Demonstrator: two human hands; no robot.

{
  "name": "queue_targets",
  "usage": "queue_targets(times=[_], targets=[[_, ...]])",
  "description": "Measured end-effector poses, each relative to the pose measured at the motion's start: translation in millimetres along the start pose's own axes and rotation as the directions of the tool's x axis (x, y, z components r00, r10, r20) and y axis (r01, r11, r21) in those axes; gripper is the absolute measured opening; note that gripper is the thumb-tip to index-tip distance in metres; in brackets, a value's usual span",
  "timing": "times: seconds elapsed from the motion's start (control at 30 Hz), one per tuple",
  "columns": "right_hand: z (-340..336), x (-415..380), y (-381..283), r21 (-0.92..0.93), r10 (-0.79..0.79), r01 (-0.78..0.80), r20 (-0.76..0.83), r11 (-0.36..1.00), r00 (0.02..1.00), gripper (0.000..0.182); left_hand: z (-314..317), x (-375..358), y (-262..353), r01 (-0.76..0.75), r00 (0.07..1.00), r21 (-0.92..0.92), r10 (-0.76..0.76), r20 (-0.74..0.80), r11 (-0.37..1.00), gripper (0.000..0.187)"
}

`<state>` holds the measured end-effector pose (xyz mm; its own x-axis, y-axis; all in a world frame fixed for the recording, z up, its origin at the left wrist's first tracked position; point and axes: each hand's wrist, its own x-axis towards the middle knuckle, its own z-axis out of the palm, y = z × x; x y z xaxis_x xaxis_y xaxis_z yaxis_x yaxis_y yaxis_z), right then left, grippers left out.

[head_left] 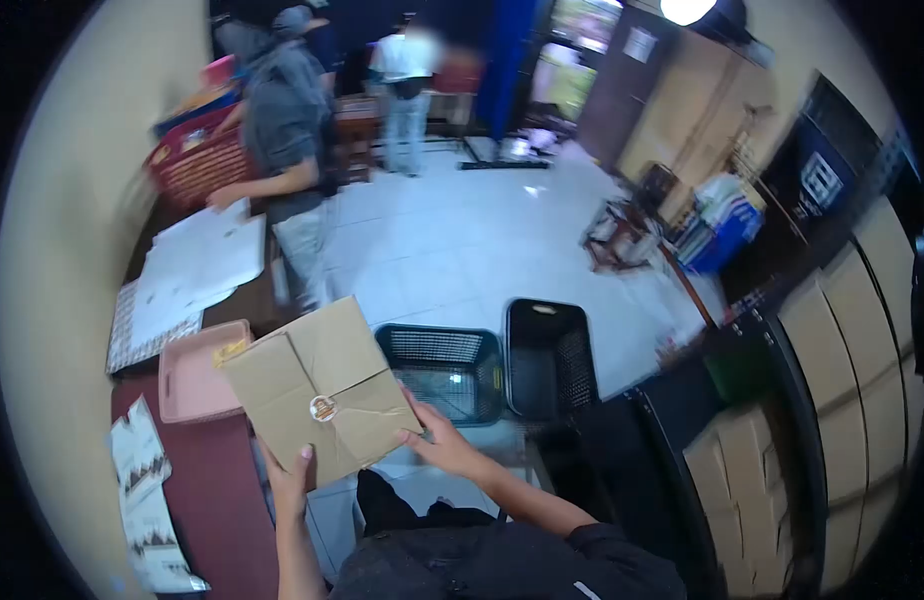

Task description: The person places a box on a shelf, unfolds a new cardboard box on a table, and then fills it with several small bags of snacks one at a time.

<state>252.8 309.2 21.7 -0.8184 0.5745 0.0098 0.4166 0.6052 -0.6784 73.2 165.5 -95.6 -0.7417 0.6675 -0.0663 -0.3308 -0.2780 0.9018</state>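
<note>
A flat brown cardboard box (322, 370) with a round sticker at the middle of its top is held up in front of me, tilted. My left hand (290, 475) grips its lower left edge, thumb on top. At the lower right corner my right hand (437, 435) holds it too, with the thumb on the upper face and the fingers along the side. The undersides of the fingers are hidden by the box. Behind the box on the left, a pink tray (197, 375) rests on the table, with something yellow at its edge.
Two baskets, one dark green (442, 410) and one black (550, 400), stand ahead. Brown boxes (747, 490) fill a dark rack at right. Printed packets (152, 510) lie on the maroon surface (217, 500). A person (287, 130) stands by a red basket (197, 160); another (406, 80) is farther back.
</note>
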Motion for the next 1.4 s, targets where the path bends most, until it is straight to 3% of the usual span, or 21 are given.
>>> queue_targets(times=[0.03, 0.07, 0.13, 0.2, 0.27, 0.3, 0.37, 0.43, 0.5, 0.57, 0.7, 0.77, 0.83, 0.9, 0.97, 1.1, 1.17, 1.23, 1.3, 1.37, 1.4], targets=[[57, -21, -28, 0.069, 0.066, -0.061, -0.066, 0.996, 0.996, 0.071, -60, -9, 15, 0.008, 0.993, 0.102, -0.019, 0.114, 0.995, 0.083], [162, -37, -119, 0.419, 0.139, -0.068, -0.141, 0.906, 0.98, 0.068, -182, -23, 117, 0.071, 0.982, 0.336, -0.124, 0.14, 0.939, 0.086], [212, -17, -171, 0.591, 0.271, -0.063, -0.27, 0.804, 0.924, 0.068, -211, 34, 188, -0.019, 0.931, 0.451, -0.148, 0.333, 0.892, 0.088], [256, -29, -170, 0.588, 0.454, -0.195, -0.332, 0.785, 0.827, 0.069, -229, 63, 166, -0.037, 0.845, 0.413, -0.192, 0.5, 0.91, 0.093], [299, -27, -193, 0.584, 0.509, -0.185, -0.458, 0.791, 0.729, 0.07, -244, 93, 159, -0.094, 0.74, 0.387, -0.196, 0.644, 0.917, 0.094], [281, -12, -236, 0.692, 0.551, -0.083, -0.49, 0.717, 0.675, 0.071, -214, 106, 234, -0.209, 0.676, 0.495, -0.241, 0.696, 0.843, 0.095], [295, 6, -236, 0.675, 0.591, -0.081, -0.574, 0.733, 0.566, 0.066, -203, 144, 217, -0.251, 0.574, 0.428, -0.223, 0.788, 0.868, 0.097], [299, 10, -244, 0.687, 0.65, -0.095, -0.623, 0.721, 0.435, 0.059, -184, 167, 213, -0.312, 0.404, 0.373, -0.233, 0.885, 0.874, 0.099], [306, 17, -255, 0.695, 0.687, -0.11, -0.652, 0.711, 0.319, 0.057, -168, 175, 220, -0.267, 0.303, 0.334, -0.25, 0.919, 0.904, 0.104], [306, 18, -255, 0.673, 0.676, -0.084, -0.716, 0.735, 0.173, 0.058, -150, 183, 212, -0.174, 0.12, 0.278, -0.26, 0.958, 0.945, 0.109], [303, -5, -254, 0.68, 0.687, -0.118, -0.726, 0.723, 0.025, 0.057, -119, 173, 179, -0.105, -0.129, 0.209, -0.222, 0.967, 0.972, 0.122], [303, -13, -255, 0.669, 0.675, -0.148, -0.738, 0.728, -0.013, 0.056, -106, 172, 166, -0.173, -0.228, 0.146, -0.184, 0.956, 0.974, 0.131], [308, -12, -269, 0.732, 0.714, -0.171, -0.681, 0.66, -0.159, 0.061, -98, 168, 168, -0.255, -0.335, 0.079, -0.165, 0.928, 0.964, 0.139], [312, -16, -277, 0.681, 0.654, -0.079, -0.724, 0.728, -0.218, 0.05, -88, 156, 156, -0.197, -0.375, 0.058, -0.129, 0.918, 0.979, 0.142], [314, -22, -280, 0.626, 0.601, 0.005, -0.745, 0.78, -0.289, 0.053, -70, 143, 152, -0.202, -0.435, -0.049, -0.045, 0.899, 0.978, 0.141], [304, -48, -310, 0.606, 0.549, -0.067, -0.757, 0.792, -0.353, 0.063, -42, 99, 161, -0.051, -0.497, 0.028, -0.05, 0.866, 0.998, 0.138], [302, -69, -321, 0.58, 0.494, -0.17, -0.787, 0.797, -0.371, 0.065, -35, 77, 151, -0.057, -0.515, -0.029, -0.004, 0.857, 0.998, 0.137], [307, -86, -325, 0.62, 0.525, -0.186, -0.761, 0.762, -0.381, 0.064, -33, 58, 149, 0.134, -0.549, 0.033, 0.047, 0.834, 0.99, 0.136], [308, -97, -329, 0.658, 0.558, -0.196, -0.733, 0.727, -0.389, 0.063, -37, 47, 136, 0.124, -0.575, 0.004, 0.069, 0.815, 0.992, 0.131], [303, -106, -333, 0.732, 0.636, -0.121, -0.651, 0.671, -0.414, 0.059, -47, 35, 126, -0.09, -0.526, 0.065, -0.103, 0.844, 0.994, 0.126], [299, -107, -334, 0.714, 0.621, -0.131, -0.672, 0.688, -0.403, 0.058, -55, 30, 116, -0.053, -0.502, 0.098, -0.112, 0.858, 0.994, 0.122]])
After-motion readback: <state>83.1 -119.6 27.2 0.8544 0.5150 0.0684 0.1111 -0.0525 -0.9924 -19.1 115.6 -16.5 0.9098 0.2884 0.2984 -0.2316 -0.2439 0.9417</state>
